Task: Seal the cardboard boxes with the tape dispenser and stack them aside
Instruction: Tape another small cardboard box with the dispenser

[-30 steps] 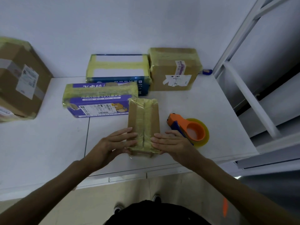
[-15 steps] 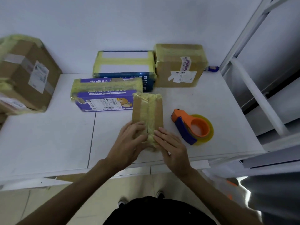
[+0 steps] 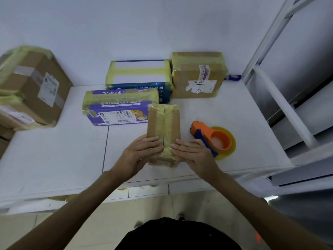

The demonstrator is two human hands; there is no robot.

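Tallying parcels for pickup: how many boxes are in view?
6: a small brown box front centre, a purple box behind it, a blue box and a brown box at the wall, a big brown box far left atop a lower box. More may hide below that stack.
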